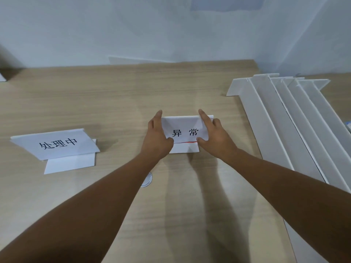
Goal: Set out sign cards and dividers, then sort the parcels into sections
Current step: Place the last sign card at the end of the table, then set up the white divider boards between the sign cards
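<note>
A folded white sign card point(183, 133) with two black characters and a thin red line stands in the middle of the wooden table point(117, 95). My left hand point(156, 136) holds its left edge, thumb on the front and fingers along the side. My right hand point(213, 134) holds its right edge the same way. A second white sign card point(57, 145) with three black characters stands at the left, apart from both hands. Several long white dividers point(284, 118) lie side by side at the right.
A pale wall point(171, 31) rises behind the table's far edge. A small round white mark point(148, 180) sits on the table beside my left forearm. A bit of a blue-and-white thing point(348, 126) shows at the right edge, beyond the dividers.
</note>
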A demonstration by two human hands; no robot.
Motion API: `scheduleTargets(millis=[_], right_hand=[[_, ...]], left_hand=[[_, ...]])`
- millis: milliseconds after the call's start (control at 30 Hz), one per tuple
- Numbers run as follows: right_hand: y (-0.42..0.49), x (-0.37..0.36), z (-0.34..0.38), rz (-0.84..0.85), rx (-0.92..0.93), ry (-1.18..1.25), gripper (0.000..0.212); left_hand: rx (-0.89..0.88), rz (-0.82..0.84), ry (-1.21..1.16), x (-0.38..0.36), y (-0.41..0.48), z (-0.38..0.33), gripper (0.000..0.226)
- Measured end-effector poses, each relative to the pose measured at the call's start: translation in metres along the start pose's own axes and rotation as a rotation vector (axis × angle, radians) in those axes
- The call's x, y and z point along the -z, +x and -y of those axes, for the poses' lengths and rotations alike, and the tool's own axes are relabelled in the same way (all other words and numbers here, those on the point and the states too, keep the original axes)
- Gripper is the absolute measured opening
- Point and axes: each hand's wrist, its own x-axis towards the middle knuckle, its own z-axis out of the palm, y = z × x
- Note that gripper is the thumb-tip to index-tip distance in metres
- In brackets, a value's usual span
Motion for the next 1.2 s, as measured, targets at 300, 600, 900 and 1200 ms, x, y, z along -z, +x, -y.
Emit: scheduleTargets(millis=[300,600,900,1200], right_hand=[[-0.030,0.047,0.001,-0.012,0.000,0.058,0.095],[-0.168,0.195,-0.040,-0.090,-0.113,-0.105,0.087],[-0.291,0.211,-0.107,-0.135,-0.305,-0.099,0.074],[-0.329,0.157,-0.150,0.046,-0.423,-0.342,0.039]], left_hand=[[-0.094,-0.089,0.128,0.013,-0.024,-0.024,0.095],[-0.212,0.012,0.143,-0.032,-0.119,-0.165,0.082],[-0.149,0.283,0.341,-0.166,-0.239,-0.228,0.088],[0.140,0.358,0.322,-0.245,-0.284,-0.214,0.026]])
